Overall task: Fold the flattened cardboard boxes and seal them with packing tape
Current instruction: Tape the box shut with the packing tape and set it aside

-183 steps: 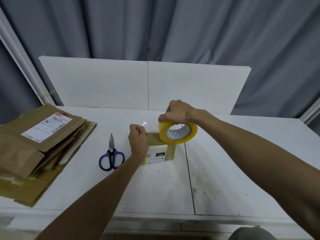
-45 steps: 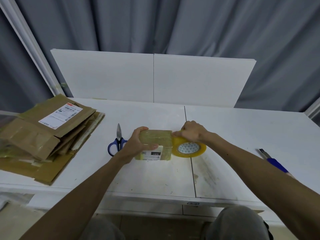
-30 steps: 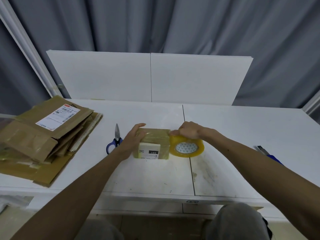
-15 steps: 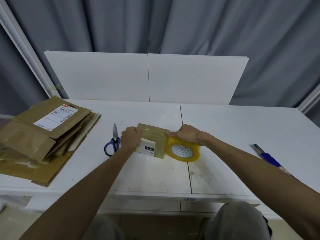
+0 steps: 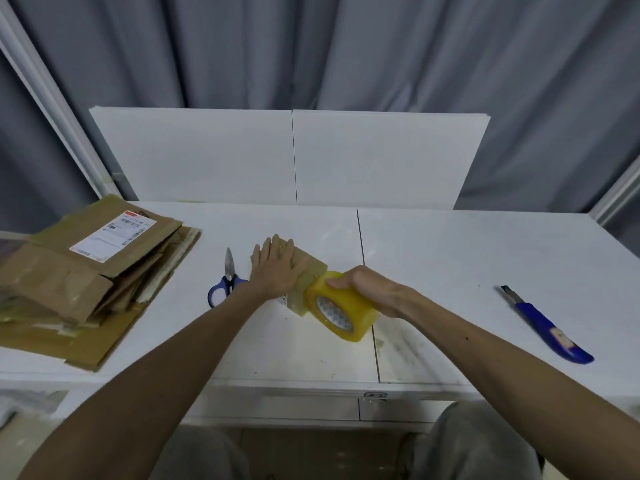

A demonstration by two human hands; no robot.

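Two hands | left hand [image 5: 277, 268] flat on box [image 5: 313, 268] | right hand [image 5: 372, 289] grips tape roll [image 5: 341, 308]

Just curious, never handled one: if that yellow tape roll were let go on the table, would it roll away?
Probably, on its rim: the tape roll is round and the table looks smooth. Laid flat it should stay. It seems stiff: the right hand grips it without visibly denting it.
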